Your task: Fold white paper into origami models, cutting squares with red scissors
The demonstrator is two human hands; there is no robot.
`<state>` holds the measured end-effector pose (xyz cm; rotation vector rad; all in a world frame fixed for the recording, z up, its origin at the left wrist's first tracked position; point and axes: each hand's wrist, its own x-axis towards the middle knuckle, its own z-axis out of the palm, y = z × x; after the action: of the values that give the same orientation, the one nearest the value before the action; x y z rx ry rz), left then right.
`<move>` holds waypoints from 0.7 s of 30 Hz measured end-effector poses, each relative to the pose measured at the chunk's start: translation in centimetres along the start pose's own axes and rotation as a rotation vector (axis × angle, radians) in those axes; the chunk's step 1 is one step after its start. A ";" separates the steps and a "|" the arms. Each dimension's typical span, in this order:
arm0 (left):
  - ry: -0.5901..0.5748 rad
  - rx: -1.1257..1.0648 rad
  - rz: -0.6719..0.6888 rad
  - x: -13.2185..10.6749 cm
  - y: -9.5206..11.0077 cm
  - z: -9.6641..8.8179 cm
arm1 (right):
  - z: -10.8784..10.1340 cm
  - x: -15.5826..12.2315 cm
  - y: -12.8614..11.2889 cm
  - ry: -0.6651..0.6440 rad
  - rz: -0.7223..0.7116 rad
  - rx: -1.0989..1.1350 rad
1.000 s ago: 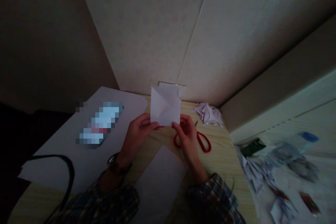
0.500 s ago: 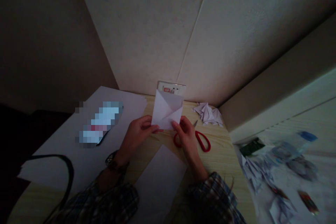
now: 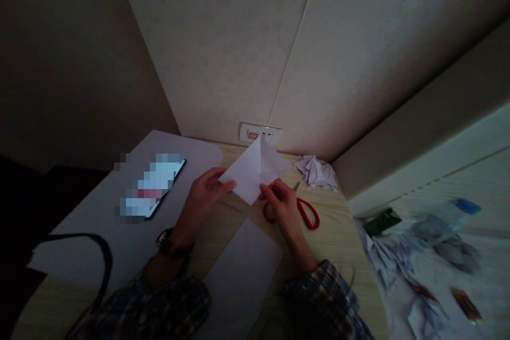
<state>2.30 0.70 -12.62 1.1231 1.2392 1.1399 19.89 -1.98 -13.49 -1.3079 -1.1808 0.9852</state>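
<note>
A folded sheet of white paper (image 3: 251,172) is held up above the wooden table, one corner pointing down and creases showing on its face. My left hand (image 3: 203,196) pinches its left corner between thumb and fingers. At the lower right edge, my right hand (image 3: 281,202) grips it the same way. Red-handled scissors (image 3: 308,215) lie on the table behind and beside my right hand, partly hidden by it. Below the hands, another white sheet (image 3: 245,276) rests flat on the table.
Large white sheets (image 3: 195,151) cover the table's left side, with a lit phone (image 3: 155,188) on top. Folded paper pieces (image 3: 316,172) sit at the back right. A wall socket (image 3: 261,133) is behind. Lower right are a plastic bottle (image 3: 442,223) and crumpled papers (image 3: 384,265).
The folded paper has been turned from upright and square to a diamond position, with a corner now pointing down. Both hands still hold it; the scissors and phone have stayed in place.
</note>
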 end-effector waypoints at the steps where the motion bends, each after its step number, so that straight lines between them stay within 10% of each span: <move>1: -0.026 -0.019 -0.026 -0.1 0.1 0.2 | 0.1 -0.1 0.0 0.003 0.000 0.005; 9: -0.193 0.027 -0.041 -0.6 0.2 0.9 | 0.5 -0.2 0.4 0.082 0.024 0.028; 21: 0.002 0.060 0.055 -0.5 0.7 0.5 | 0.0 0.0 0.7 0.100 0.127 0.066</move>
<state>2.74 0.30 -11.85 1.2068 1.2583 1.1518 19.97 -1.91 -14.20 -1.3766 -0.9911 1.0298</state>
